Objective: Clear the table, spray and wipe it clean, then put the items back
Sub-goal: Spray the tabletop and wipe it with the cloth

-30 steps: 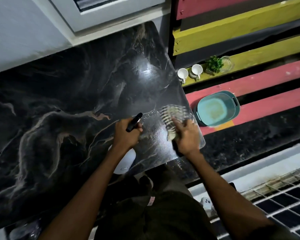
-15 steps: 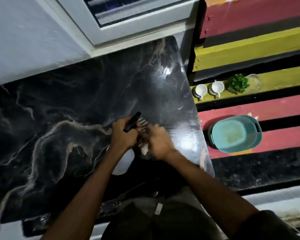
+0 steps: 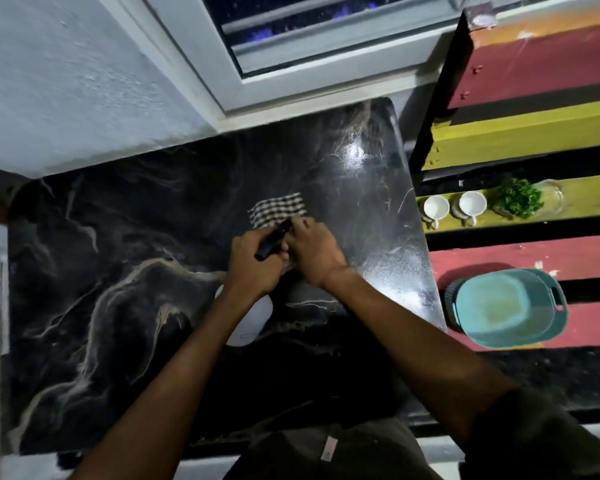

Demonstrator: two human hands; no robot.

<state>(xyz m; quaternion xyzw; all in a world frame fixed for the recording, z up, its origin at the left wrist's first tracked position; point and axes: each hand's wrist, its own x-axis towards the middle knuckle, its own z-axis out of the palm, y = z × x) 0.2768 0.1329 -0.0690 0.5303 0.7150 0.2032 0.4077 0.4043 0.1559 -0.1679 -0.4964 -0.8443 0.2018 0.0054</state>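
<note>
A black marble-patterned table fills the middle of the view, with a wet sheen on its right part. My left hand grips a spray bottle with a black nozzle and a white body that hangs below the hand. My right hand presses a black-and-white checked cloth flat on the table, just right of the left hand. Part of the cloth is hidden under my fingers.
Right of the table stand coloured wooden slats. On them are two white cups, a glass bowl with green herbs and a teal basin. A window frame and a white wall lie behind the table.
My right hand has slid the cloth from the table's right edge leftward and then away from me, toward the middle. The left hand kept the bottle in place. The camera tilted up.
</note>
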